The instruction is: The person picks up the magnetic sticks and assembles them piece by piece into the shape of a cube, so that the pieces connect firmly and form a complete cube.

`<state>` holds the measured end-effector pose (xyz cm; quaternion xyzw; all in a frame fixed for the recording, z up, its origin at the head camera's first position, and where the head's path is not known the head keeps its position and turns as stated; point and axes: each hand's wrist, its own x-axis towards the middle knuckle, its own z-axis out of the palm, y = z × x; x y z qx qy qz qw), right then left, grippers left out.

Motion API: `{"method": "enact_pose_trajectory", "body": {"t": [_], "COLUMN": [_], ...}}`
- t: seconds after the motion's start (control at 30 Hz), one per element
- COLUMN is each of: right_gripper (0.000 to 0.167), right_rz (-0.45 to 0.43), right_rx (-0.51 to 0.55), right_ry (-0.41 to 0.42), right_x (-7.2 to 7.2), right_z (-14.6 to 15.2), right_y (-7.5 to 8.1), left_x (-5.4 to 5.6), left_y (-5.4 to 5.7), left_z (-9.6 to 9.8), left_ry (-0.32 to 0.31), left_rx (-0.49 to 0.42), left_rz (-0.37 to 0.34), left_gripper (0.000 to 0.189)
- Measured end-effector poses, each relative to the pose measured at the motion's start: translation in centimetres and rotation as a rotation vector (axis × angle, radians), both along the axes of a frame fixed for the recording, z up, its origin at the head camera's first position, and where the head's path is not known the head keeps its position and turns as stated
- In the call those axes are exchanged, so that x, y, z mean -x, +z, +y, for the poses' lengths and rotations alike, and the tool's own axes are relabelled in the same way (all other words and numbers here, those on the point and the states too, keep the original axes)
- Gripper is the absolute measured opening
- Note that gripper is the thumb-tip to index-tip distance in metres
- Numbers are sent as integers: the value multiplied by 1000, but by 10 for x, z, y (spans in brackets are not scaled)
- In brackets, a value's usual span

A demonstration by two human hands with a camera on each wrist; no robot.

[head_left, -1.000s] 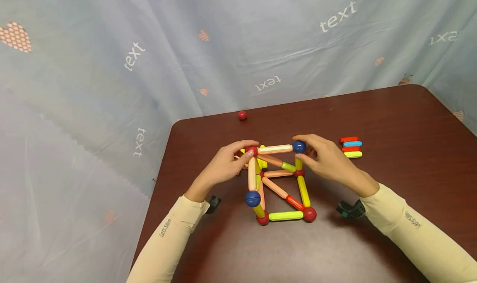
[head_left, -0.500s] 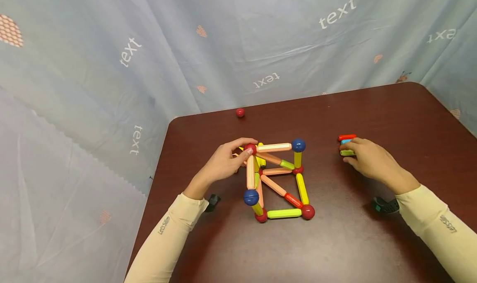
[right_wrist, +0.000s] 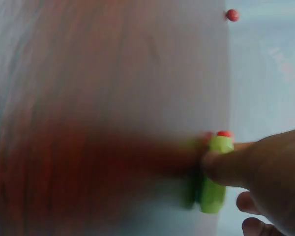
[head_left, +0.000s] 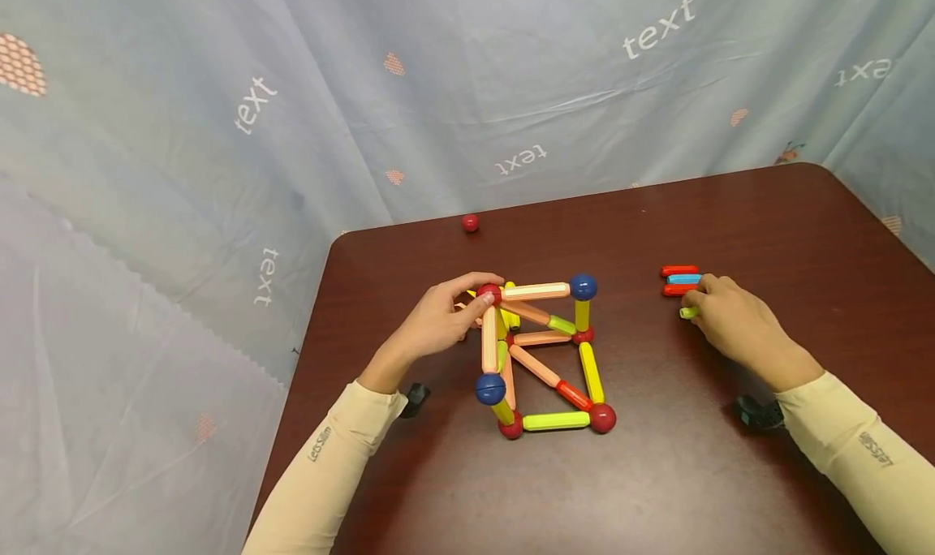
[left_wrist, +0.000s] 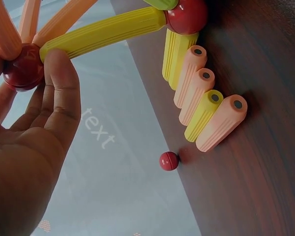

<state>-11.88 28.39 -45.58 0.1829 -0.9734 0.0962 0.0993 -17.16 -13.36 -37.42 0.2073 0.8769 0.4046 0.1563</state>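
A cube-like frame of magnetic rods and balls stands on the table, with peach, yellow, lime and red rods [head_left: 575, 395]. My left hand [head_left: 437, 321] pinches the red ball [head_left: 489, 294] at its upper back-left corner; thumb and fingers also show around this ball in the left wrist view. Blue balls [head_left: 583, 286] sit at two other upper corners, joined to it by peach rods [head_left: 536, 291]. Off to the right, my right hand [head_left: 741, 324] pinches a lime-green rod [right_wrist: 214, 196] between thumb and fingers. Its other end is hidden by the hand in the head view.
Beside the right hand lie two red rods [head_left: 679, 270] and a blue rod [head_left: 683, 279]. A loose red ball [head_left: 471, 223] rests near the back edge. Several peach and yellow rods [left_wrist: 203, 116] lie behind the frame. A curtain [head_left: 453, 92] hangs along the table's back.
My right hand has let go of the blue ball, moved right to the loose rods and pulled the lime-green one slightly away from them. The left hand keeps its hold on the red ball.
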Motion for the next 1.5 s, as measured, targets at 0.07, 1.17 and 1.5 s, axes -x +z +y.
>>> {"method": "enact_pose_trajectory", "body": {"t": [0.07, 1.17, 1.5], "right_gripper": [22, 37, 29], "right_rz": [48, 259, 222], "right_rx": [48, 519, 512], "right_ry": [60, 694, 680], "right_x": [-8, -20, -21], "right_z": [-11, -187, -189], "right_y": [8, 17, 20], "left_x": [-1, -2, -2], "left_y": [1, 0, 1], "left_z": [0, -3, -2], "left_ry": [-4, -10, -15], "left_rx": [1, -10, -12], "left_rz": [-2, -7, -1], "left_gripper": [35, 34, 35]}}
